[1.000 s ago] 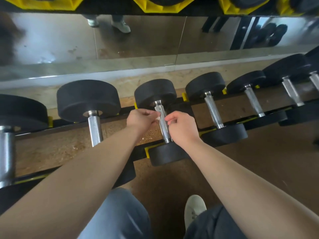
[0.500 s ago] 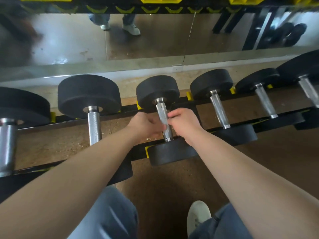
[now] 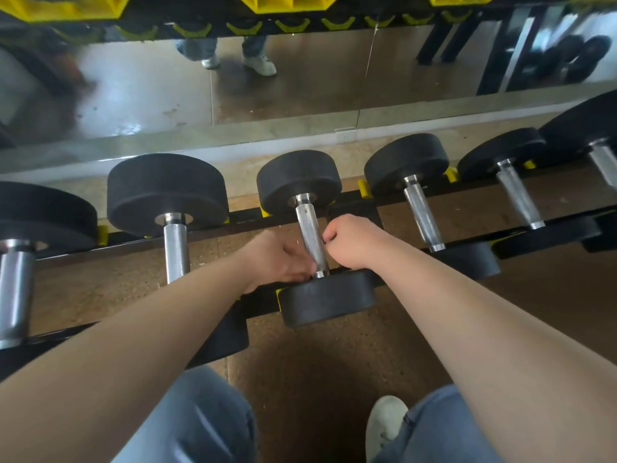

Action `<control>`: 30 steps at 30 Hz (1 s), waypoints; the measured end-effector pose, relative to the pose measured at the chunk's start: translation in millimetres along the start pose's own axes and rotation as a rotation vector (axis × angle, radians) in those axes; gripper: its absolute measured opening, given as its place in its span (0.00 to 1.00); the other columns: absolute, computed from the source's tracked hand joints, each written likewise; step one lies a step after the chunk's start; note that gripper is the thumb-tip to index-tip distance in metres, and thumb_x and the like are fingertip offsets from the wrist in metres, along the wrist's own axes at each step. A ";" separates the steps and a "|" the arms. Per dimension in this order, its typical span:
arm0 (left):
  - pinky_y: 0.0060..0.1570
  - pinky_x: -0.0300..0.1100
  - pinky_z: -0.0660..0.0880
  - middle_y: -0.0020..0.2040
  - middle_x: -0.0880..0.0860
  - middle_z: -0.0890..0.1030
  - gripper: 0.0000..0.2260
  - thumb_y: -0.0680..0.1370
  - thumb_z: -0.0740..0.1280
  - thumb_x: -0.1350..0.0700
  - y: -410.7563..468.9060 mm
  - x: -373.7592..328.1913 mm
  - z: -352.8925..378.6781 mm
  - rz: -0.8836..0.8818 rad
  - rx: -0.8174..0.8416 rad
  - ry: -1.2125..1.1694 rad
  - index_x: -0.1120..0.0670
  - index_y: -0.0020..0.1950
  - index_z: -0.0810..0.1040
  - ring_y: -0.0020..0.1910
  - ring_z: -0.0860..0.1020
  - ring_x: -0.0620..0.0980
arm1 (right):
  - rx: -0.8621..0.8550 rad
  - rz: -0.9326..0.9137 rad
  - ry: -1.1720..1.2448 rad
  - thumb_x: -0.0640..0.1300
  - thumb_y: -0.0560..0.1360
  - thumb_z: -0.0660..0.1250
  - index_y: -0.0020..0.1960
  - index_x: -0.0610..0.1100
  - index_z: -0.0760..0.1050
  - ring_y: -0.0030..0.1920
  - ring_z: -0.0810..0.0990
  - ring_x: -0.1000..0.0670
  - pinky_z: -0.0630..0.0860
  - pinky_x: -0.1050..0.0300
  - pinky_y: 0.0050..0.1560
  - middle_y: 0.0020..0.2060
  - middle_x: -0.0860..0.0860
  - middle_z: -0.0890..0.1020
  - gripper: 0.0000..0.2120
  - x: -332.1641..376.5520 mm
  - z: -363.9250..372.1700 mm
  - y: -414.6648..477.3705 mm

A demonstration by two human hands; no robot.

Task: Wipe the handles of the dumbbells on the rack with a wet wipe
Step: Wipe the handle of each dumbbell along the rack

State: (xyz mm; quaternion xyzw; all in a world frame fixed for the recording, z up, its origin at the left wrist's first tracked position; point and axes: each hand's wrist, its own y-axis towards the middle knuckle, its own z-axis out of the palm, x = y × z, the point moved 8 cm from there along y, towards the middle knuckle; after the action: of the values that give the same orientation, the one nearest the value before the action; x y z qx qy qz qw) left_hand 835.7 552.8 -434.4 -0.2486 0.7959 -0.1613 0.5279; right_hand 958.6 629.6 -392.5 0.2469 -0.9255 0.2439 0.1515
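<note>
A row of black dumbbells with knurled steel handles lies across a black rack (image 3: 248,218) with yellow cradles. Both hands are at the middle dumbbell's handle (image 3: 307,223). My left hand (image 3: 277,259) sits on its left side, fingers curled in against the lower end by the near weight (image 3: 329,300). My right hand (image 3: 354,243) is a fist pressed to the right side at mid-handle. The wet wipe stays hidden under the fingers and behind the handle; each hand seems to pinch one end of it.
Neighbouring handles stand close on both sides: a thicker dumbbell handle (image 3: 177,248) to the left, a slimmer dumbbell handle (image 3: 422,215) to the right. A floor mirror (image 3: 283,95) runs behind the rack. My knees and a white shoe (image 3: 384,426) are below, over brown floor.
Both hands slid down the middle handle from near its top towards the near weight, the left lowest. The camera tipped slightly so the rack sits a bit lower in view.
</note>
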 end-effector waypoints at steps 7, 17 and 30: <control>0.52 0.47 0.84 0.40 0.50 0.87 0.04 0.74 0.79 0.56 5.2 -4.0 -24.6 0.094 -0.322 -0.112 0.51 0.40 0.87 0.44 0.87 0.49 | 0.021 -0.020 -0.036 0.41 0.80 0.65 0.61 0.44 0.81 0.48 0.82 0.48 0.81 0.51 0.54 0.49 0.47 0.83 0.12 4.2 3.8 -0.6; 0.58 0.49 0.82 0.50 0.59 0.86 0.07 0.75 0.75 0.67 1.8 11.5 1.4 -0.166 -0.029 -0.142 0.57 0.50 0.86 0.53 0.86 0.55 | 0.052 -0.023 -0.039 0.41 0.80 0.63 0.59 0.43 0.81 0.45 0.81 0.48 0.81 0.53 0.49 0.45 0.47 0.81 0.11 4.5 5.3 0.4; 0.37 0.33 0.80 0.43 0.51 0.87 0.12 0.81 0.63 0.70 15.6 7.9 27.0 -0.172 0.290 -0.149 0.58 0.56 0.82 0.40 0.86 0.43 | 0.074 -0.019 0.002 0.39 0.81 0.61 0.67 0.46 0.79 0.52 0.82 0.46 0.82 0.51 0.53 0.58 0.46 0.82 0.17 -0.5 -0.6 -2.5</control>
State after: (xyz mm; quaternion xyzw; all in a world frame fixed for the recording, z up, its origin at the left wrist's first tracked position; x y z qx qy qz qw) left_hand 854.5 561.3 -459.0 -0.2485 0.6989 -0.3001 0.5998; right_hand 960.5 628.2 -391.2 0.2608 -0.9134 0.2767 0.1455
